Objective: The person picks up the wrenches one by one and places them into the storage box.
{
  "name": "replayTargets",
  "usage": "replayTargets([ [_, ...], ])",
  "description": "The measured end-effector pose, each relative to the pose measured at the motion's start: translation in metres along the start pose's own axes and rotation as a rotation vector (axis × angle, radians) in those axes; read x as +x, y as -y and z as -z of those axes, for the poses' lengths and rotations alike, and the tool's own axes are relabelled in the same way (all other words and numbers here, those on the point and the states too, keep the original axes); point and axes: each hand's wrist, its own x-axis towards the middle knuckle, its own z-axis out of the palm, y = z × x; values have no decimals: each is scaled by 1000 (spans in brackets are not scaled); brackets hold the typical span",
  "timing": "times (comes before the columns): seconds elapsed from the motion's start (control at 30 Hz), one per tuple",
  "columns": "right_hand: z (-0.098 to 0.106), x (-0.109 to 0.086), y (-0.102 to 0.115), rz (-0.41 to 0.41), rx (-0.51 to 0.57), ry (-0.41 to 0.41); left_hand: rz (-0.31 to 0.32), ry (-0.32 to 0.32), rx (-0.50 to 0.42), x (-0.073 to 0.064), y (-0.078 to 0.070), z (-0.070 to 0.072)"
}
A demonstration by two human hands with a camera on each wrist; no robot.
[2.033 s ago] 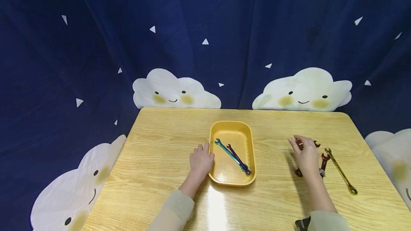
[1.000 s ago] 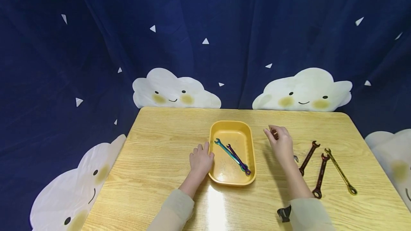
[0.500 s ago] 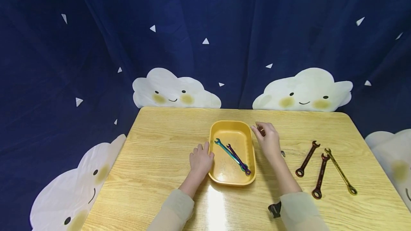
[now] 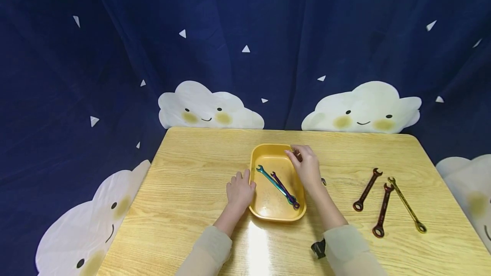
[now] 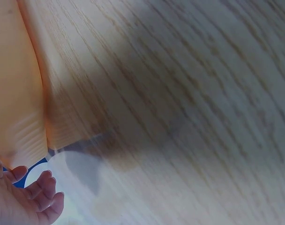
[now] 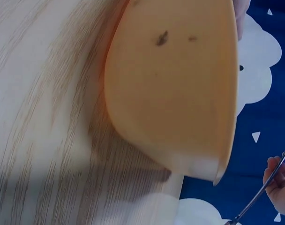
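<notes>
My right hand pinches a combination wrench above the right rim of the yellow plastic tray. One end of this wrench shows past the wrist in the head view; the fingers and palm hide most of its length. In the right wrist view its slim shank slants below the hand, beside the tray's wall. My left hand rests at the tray's left rim, fingers loosely bent. A teal wrench and a smaller purple wrench lie crossed in the tray.
To the right on the wooden table lie two dark red wrenches, a shorter-looking one and a nearer one, plus a gold wrench. A dark blue curtain with clouds hangs behind the table.
My right hand has lifted a wrench from the group at the right and carried it leftward to the tray's right rim. My left hand and the tray have stayed in place.
</notes>
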Motion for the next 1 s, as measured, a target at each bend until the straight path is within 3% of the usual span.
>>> replayTargets([
  [0.43, -19, 1, 19, -3, 46, 34, 0, 1, -8, -1, 0, 0],
  [1.0, -30, 3, 32, -13, 60, 41, 1, 2, 4, -2, -2, 2],
])
